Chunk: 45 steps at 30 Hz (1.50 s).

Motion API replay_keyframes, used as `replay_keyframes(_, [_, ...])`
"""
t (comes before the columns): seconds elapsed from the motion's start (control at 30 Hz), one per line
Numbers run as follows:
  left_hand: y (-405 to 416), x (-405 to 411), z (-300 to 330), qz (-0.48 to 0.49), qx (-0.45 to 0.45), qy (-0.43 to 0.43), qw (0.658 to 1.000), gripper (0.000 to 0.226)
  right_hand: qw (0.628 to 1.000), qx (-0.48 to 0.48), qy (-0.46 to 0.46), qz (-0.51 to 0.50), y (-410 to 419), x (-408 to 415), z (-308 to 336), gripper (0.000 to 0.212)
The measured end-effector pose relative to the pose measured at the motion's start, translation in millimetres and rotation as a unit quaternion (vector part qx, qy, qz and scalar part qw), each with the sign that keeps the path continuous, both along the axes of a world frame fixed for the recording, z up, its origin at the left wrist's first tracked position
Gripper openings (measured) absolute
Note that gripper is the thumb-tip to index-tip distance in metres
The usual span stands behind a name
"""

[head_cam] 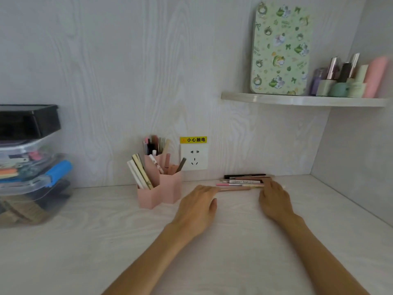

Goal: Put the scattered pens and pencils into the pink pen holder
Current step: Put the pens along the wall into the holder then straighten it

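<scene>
A pink pen holder (168,189) with several hexagonal cells stands on the white desk near the back wall; several pens and pencils stick out of it. To its right, a bunch of several pens and pencils (244,181) lies in a row along the wall. My left hand (196,206) lies palm down with straight fingers at the left end of the bunch, touching a brown pencil (235,189). My right hand (274,200) lies palm down at the right end, fingertips on the pens.
A stack of clear plastic boxes (32,173) with a black box on top stands at the left. A wall socket (194,157) with a yellow warning label is behind the holder. A shelf (304,100) at the upper right carries a patterned tin and bottles.
</scene>
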<state>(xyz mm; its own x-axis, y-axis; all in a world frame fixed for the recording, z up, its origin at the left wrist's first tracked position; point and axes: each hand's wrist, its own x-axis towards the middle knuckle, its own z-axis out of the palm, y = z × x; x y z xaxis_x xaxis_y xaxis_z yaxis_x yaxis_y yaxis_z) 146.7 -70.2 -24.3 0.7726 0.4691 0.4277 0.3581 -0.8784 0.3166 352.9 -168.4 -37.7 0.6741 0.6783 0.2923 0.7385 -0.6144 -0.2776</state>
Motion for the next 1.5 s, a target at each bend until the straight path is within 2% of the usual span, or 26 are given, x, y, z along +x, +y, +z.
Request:
replay_keyframes(0.07, [-0.8,20.8,-6.3,0.029,-0.016,0.037,0.999,0.046,1.000,-0.021,0.011,0.008,1.0,0.0,-3.0,0.044])
replay_keyframes(0.17, [-0.9,36.9,-15.7,0.085,-0.003,0.070,0.994,0.045,0.999,0.004,-0.029,0.032,6.5,-3.0,-0.7,0.040])
replay_keyframes(0.23, [0.7,38.9,-18.6,0.102,0.008,0.055,0.993,0.040,0.997,0.026,-0.032,0.063,9.8,-5.5,0.8,0.040])
replay_keyframes(0.37, [7.5,23.0,-15.7,0.093,-0.030,0.007,0.995,0.028,0.985,0.057,-0.035,0.158,18.2,-16.5,-1.3,0.046])
replay_keyframes(0.5, [7.3,2.8,0.0,0.074,-0.094,-0.126,0.985,0.023,0.974,0.087,-0.006,0.211,24.8,-20.6,-7.6,0.040])
replay_keyframes(0.63, [-2.0,-16.8,24.8,0.034,-0.168,-0.294,0.940,0.026,0.971,0.076,0.018,0.225,25.1,-19.4,-12.9,0.035])
replay_keyframes(0.77, [2.0,-49.6,57.8,0.039,-0.143,-0.446,0.883,0.028,0.976,0.065,-0.025,0.204,27.4,-25.6,-10.8,0.029])
replay_keyframes(0.87, [19.0,-71.4,83.3,0.085,-0.091,-0.508,0.852,0.030,0.980,0.059,-0.050,0.184,36.9,-42.0,-7.1,0.028])
replay_keyframes(0.97, [35.2,-81.4,93.4,0.117,-0.021,-0.489,0.864,0.025,0.980,0.056,-0.053,0.186,45.5,-54.3,-7.9,0.030])
replay_keyframes(1.07, [46.4,-78.0,87.4,0.132,0.000,-0.441,0.888,0.021,0.978,0.069,-0.047,0.189,45.3,-53.4,-8.2,0.028])
replay_keyframes(1.13, [51.5,-70.0,75.1,0.151,0.006,-0.377,0.914,0.015,0.976,0.078,-0.058,0.197,43.5,-52.7,-7.2,0.027])
replay_keyframes(1.2, [53.5,-62.1,58.6,0.182,0.046,-0.277,0.942,0.009,0.973,0.081,-0.064,0.208,42.2,-52.3,-6.0,0.026])
replay_keyframes(1.27, [53.3,-58.0,43.6,0.199,0.096,-0.224,0.949,0.013,0.970,0.084,-0.057,0.221,40.2,-51.4,-4.9,0.026])
replay_keyframes(1.43, [60.0,-66.3,29.8,0.171,0.200,-0.178,0.948,0.030,0.957,0.139,-0.026,0.252,31.6,-49.2,0.6,0.021])
replay_keyframes(1.5, [64.0,-81.5,20.3,0.169,0.206,-0.158,0.951,0.043,0.948,0.181,-0.018,0.263,27.2,-51.6,5.8,0.019])
